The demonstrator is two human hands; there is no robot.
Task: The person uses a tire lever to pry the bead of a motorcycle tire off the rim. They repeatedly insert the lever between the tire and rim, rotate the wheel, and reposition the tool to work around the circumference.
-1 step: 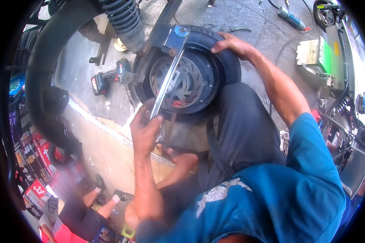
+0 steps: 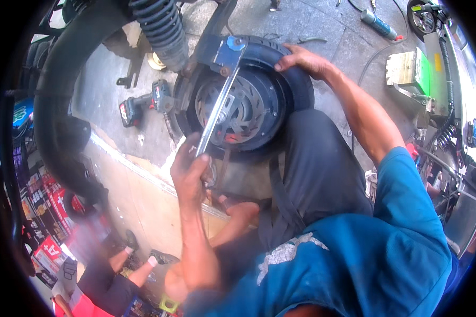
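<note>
My left hand (image 2: 189,171) is closed around the lower end of a long chrome bar (image 2: 217,113), which looks like a wrench handle. The bar slants across the wheel's slotted brake disc (image 2: 243,108). Its upper end reaches a metal bracket (image 2: 229,57) with a blue patch; how it joins there cannot be made out. On the black tyre (image 2: 300,87), my right hand (image 2: 304,61) grips the upper right tread, thumb on the near side and fingers over the far side. My knee (image 2: 312,129) is against the wheel's lower right.
A coil-spring shock absorber (image 2: 158,31) stands left of the wheel, beside a thick curved black part (image 2: 50,116). A cordless power tool (image 2: 143,103) lies on the floor. A spray can (image 2: 378,24) and a green-and-white box (image 2: 410,71) are right. Another person's legs (image 2: 124,267) show lower left.
My left forearm has shifted slightly to the right. My right hand, the bar and the wheel look the same.
</note>
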